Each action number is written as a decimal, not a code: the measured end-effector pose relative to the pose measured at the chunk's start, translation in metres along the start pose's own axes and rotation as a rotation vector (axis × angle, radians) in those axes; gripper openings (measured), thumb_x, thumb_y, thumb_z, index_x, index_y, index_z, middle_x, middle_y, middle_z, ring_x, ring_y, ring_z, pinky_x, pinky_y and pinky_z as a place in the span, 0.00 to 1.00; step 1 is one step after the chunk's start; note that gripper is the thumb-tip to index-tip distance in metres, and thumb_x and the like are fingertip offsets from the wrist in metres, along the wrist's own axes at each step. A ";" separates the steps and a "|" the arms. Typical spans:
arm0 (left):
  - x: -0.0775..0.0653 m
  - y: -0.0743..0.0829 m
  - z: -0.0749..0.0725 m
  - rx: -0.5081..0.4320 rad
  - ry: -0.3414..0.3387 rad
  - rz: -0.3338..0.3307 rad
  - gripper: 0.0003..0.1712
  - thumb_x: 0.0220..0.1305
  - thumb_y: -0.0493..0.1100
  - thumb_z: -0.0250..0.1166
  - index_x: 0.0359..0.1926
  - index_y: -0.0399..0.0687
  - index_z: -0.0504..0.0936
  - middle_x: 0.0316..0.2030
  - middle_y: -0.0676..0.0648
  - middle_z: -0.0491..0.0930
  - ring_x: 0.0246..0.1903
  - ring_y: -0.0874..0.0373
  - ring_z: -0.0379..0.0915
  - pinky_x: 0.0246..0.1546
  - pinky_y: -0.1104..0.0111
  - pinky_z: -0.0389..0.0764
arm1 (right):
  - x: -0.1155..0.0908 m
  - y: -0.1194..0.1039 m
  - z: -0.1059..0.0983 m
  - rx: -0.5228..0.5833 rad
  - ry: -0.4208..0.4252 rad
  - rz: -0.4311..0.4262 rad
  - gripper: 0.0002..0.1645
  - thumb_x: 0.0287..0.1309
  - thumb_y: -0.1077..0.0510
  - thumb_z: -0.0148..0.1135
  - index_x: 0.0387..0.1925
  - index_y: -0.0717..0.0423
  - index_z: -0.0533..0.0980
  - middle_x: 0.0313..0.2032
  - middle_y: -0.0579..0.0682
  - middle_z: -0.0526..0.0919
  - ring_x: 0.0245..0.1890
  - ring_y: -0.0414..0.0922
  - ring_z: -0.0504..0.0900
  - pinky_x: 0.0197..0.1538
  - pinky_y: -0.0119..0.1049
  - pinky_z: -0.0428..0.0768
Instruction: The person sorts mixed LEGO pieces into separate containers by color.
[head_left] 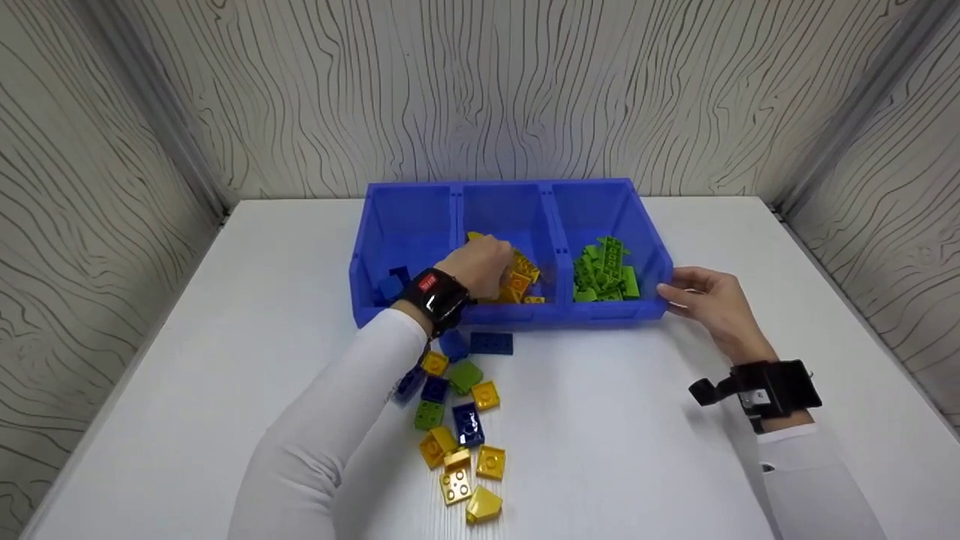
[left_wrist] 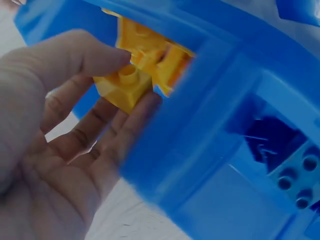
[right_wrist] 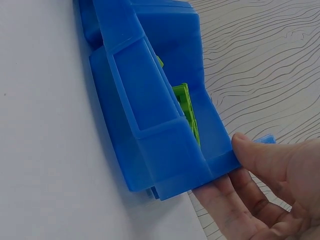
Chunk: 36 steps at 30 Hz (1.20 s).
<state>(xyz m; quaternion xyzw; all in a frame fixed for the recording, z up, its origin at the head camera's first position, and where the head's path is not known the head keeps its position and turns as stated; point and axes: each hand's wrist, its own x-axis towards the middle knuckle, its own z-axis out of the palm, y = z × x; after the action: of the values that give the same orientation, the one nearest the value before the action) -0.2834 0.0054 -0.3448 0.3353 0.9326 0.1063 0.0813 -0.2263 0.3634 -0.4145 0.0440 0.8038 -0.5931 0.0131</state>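
A white tabletop (head_left: 615,427) carries a blue plastic three-compartment bin (head_left: 615,310) across the frame's centre, its edge gripped at centre right between the right hand's (head_left: 709,301) thumb and fingers, while the left hand (head_left: 480,264), mid-frame at the middle compartment, pinches a small yellow studded plastic brick (left_wrist: 125,92) between thumb and fingertips. Done well, this probably means bracing the bin and lowering the brick onto the loose yellow plastic pieces (head_left: 519,285) before parting the fingers. Red and white labels on the black wrist devices (head_left: 444,301) are too small to read.
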 end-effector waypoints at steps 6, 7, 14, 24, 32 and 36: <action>0.000 0.000 0.006 0.057 0.004 -0.004 0.10 0.60 0.26 0.59 0.37 0.41 0.83 0.30 0.47 0.81 0.29 0.57 0.75 0.33 0.71 0.84 | 0.000 -0.001 0.000 0.007 0.002 0.005 0.33 0.59 0.53 0.66 0.60 0.68 0.69 0.41 0.39 0.80 0.41 0.34 0.84 0.50 0.29 0.85; -0.002 0.001 0.007 0.065 0.000 -0.005 0.13 0.60 0.28 0.60 0.45 0.41 0.83 0.39 0.45 0.84 0.36 0.55 0.78 0.42 0.67 0.86 | -0.001 -0.001 0.000 0.010 0.002 0.005 0.33 0.59 0.53 0.66 0.60 0.68 0.69 0.40 0.39 0.80 0.41 0.34 0.84 0.50 0.29 0.85; -0.034 0.015 -0.001 0.134 0.024 0.085 0.40 0.59 0.61 0.65 0.68 0.49 0.66 0.59 0.43 0.76 0.55 0.49 0.75 0.57 0.57 0.82 | 0.000 -0.001 0.000 0.036 0.004 -0.005 0.33 0.58 0.54 0.67 0.59 0.68 0.70 0.40 0.40 0.81 0.40 0.34 0.84 0.48 0.29 0.86; -0.123 0.037 0.001 0.107 -0.056 0.171 0.48 0.55 0.70 0.63 0.72 0.60 0.59 0.60 0.48 0.73 0.54 0.53 0.72 0.55 0.60 0.83 | -0.001 -0.002 -0.002 0.043 0.005 0.002 0.33 0.59 0.55 0.66 0.60 0.69 0.68 0.39 0.39 0.81 0.40 0.34 0.84 0.48 0.29 0.86; -0.157 0.007 0.045 0.063 -0.013 0.041 0.34 0.58 0.60 0.67 0.62 0.51 0.74 0.53 0.45 0.79 0.48 0.53 0.77 0.50 0.60 0.85 | -0.001 -0.002 0.000 0.043 0.007 0.007 0.32 0.59 0.54 0.67 0.60 0.68 0.69 0.40 0.40 0.81 0.41 0.35 0.84 0.49 0.30 0.86; -0.153 -0.005 0.065 0.026 0.058 -0.008 0.20 0.58 0.50 0.68 0.50 0.47 0.82 0.44 0.46 0.83 0.41 0.55 0.79 0.43 0.63 0.85 | -0.001 -0.003 0.001 0.028 0.007 -0.004 0.33 0.58 0.52 0.68 0.59 0.67 0.70 0.40 0.40 0.81 0.41 0.35 0.84 0.49 0.29 0.86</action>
<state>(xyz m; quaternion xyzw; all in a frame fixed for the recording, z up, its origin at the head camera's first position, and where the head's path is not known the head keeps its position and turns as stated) -0.1549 -0.0872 -0.3962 0.3292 0.9372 0.1035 0.0503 -0.2251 0.3615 -0.4119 0.0446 0.7956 -0.6041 0.0082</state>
